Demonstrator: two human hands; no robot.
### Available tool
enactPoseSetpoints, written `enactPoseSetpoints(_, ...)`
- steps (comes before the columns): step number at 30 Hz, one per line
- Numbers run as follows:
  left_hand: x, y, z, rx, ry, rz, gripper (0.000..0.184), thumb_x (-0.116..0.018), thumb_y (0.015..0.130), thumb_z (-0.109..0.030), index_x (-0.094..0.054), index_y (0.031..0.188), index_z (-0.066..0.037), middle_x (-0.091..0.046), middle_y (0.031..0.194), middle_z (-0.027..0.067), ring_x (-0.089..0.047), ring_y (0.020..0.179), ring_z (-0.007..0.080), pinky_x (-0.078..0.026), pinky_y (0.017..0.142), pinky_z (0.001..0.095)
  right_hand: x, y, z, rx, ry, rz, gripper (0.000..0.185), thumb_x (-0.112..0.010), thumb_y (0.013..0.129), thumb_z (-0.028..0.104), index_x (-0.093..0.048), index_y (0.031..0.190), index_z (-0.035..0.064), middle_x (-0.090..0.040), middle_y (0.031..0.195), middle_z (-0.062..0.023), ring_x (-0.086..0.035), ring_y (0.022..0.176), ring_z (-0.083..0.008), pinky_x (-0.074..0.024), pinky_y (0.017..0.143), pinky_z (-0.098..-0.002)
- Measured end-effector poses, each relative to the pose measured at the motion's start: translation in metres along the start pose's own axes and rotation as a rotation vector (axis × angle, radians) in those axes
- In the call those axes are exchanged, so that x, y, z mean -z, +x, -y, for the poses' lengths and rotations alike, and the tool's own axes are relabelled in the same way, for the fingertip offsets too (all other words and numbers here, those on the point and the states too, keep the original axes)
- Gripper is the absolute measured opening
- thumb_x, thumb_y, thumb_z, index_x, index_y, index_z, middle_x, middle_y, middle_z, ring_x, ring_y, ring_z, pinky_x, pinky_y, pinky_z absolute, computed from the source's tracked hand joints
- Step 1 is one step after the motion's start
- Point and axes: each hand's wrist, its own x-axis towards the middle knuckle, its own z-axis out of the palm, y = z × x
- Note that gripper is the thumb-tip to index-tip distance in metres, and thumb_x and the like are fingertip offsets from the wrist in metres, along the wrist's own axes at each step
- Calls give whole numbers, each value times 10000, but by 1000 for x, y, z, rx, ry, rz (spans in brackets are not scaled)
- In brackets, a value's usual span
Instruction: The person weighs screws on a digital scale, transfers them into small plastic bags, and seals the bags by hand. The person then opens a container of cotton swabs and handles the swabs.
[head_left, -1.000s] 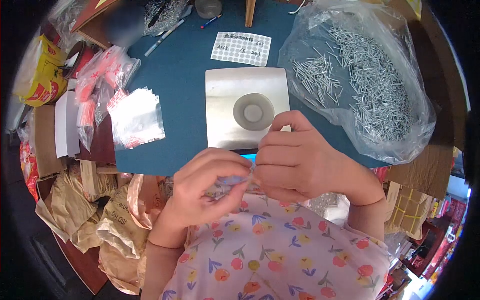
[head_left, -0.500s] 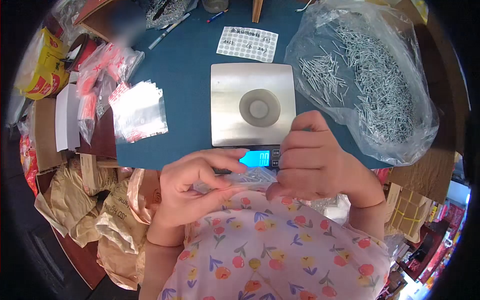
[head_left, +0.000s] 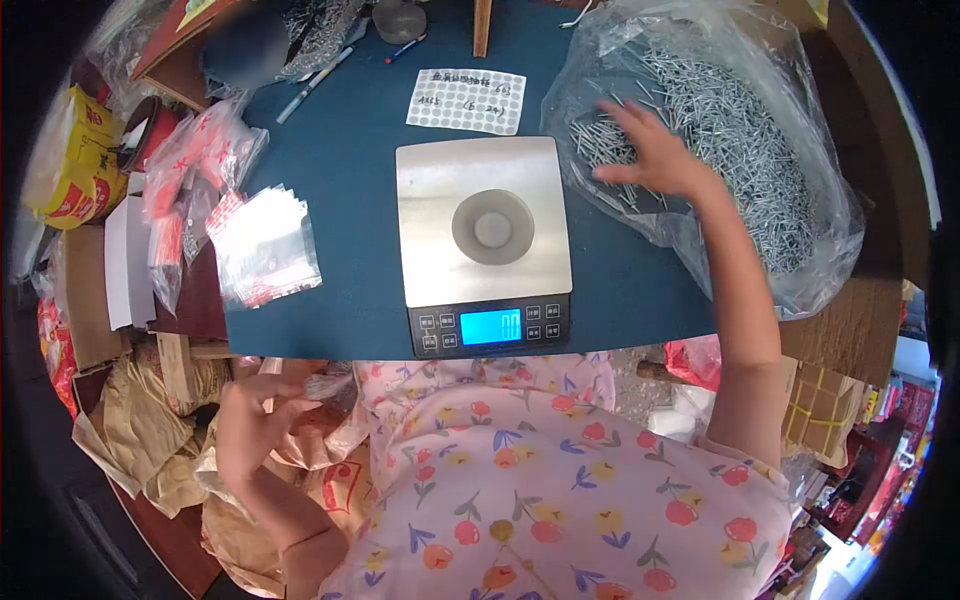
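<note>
My right hand (head_left: 650,155) reaches over the small pile of screws (head_left: 603,143) in the clear plastic bag (head_left: 690,235), fingers spread. Down at the left, below the table edge, my left hand (head_left: 258,420) is beside a small clear bag (head_left: 328,386) near the brown paper sacks; its fingers are curled and blurred, and whether they grip the bag is unclear. A scale (head_left: 485,285) with a lit display (head_left: 490,327) stands at the centre, with a round grey cup (head_left: 492,228) on its plate.
Flat clear bags with red marks (head_left: 265,248) lie left of the scale. A dotted label sheet (head_left: 466,101) is behind it, with a pen (head_left: 315,85) to the left. Brown paper sacks (head_left: 145,420) stand below the table's left edge. A yellow bag (head_left: 85,160) is far left.
My hands have parted from in front of the scale. The right one moved up to the screws and opened; the left one moved down and left with the small bag. The scale is now fully visible.
</note>
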Motion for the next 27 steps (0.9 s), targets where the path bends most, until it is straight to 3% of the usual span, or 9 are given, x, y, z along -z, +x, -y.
enactPoseSetpoints(2, -5, 3, -9, 172, 42, -36, 194, -757, 726, -6, -703, 910, 26, -704, 854, 132, -683, 784, 207, -522, 705, 297, 7, -8, 34, -45, -163, 59, 628, -793, 721, 297, -543, 1268, 118, -505, 1296, -156, -463, 1230, -351, -396, 1022, -386)
enactPoseSetpoints(8, -17, 17, 14, 14, -35, -231, 279, -728, 810, -53, -656, 1064, 38, -679, 960, 102, -642, 854, 142, -516, 736, 271, 4, -3, 9, -16, 214, 84, 406, -711, 722, 53, -627, 1119, 85, -583, 1187, -137, -559, 1075, -289, -451, 938, -379)
enactPoseSetpoints(11, -23, 23, 1, -19, -107, -295, 279, -721, 814, -47, -653, 1072, 35, -679, 997, 105, -643, 905, 157, -510, 791, 278, 5, -6, -3, 48, 314, -21, 368, -698, 696, 36, -659, 1058, 91, -641, 1032, -118, -616, 911, -263, -493, 832, -336)
enactPoseSetpoints(14, -24, 29, 4, -53, -35, -372, 318, -709, 822, -41, -633, 1122, 32, -678, 1068, 117, -636, 977, 178, -485, 868, 305, 34, -2, 2, -338, 472, 177, 344, -702, 704, 23, -656, 1042, 69, -664, 964, -67, -629, 830, -168, -503, 760, -282)
enactPoseSetpoints(15, -24, 32, 6, -80, 0, -398, 321, -690, 835, -36, -625, 1143, 26, -671, 1097, 125, -622, 1026, 193, -469, 900, 317, 14, -4, -28, -167, 694, 25, 343, -717, 739, 38, -660, 1076, 64, -665, 933, -5, -592, 741, -96, -488, 676, -252)
enactPoseSetpoints(20, -17, 60, 22, -254, 243, -524, 357, -603, 863, 37, -603, 1213, -30, -595, 1254, 184, -505, 1257, 322, -401, 1018, 369, 42, -5, -33, -424, 728, 26, 407, -732, 804, 105, -639, 1200, 99, -644, 974, 22, -567, 831, -92, -456, 761, -240)
enactPoseSetpoints(22, -12, 76, 33, -236, 415, -512, 391, -498, 951, -55, -508, 1341, -94, -451, 1416, 172, -335, 1379, 338, -305, 1081, 481, 34, -5, -45, -299, 583, -38, 405, -728, 812, 119, -634, 1206, 99, -636, 1002, 17, -559, 869, -91, -449, 774, -238)
enactPoseSetpoints(25, -15, 106, 53, -117, 602, -520, 434, -435, 1001, -237, -403, 1430, -184, -296, 1525, 135, -190, 1437, 345, -173, 1082, 647, 43, -5, -36, -447, 699, -40, 421, -669, 864, 143, -577, 1268, 73, -629, 1058, -27, -572, 848, -117, -468, 706, -248)
enactPoseSetpoints(27, -36, 120, 60, -67, 688, -519, 452, -459, 989, -282, -401, 1433, -222, -290, 1529, 128, -185, 1427, 387, -169, 1065, 674, 41, -4, -44, -482, 1248, -97, 413, -617, 898, 164, -536, 1287, 52, -623, 1059, -60, -583, 834, -142, -478, 672, -258)
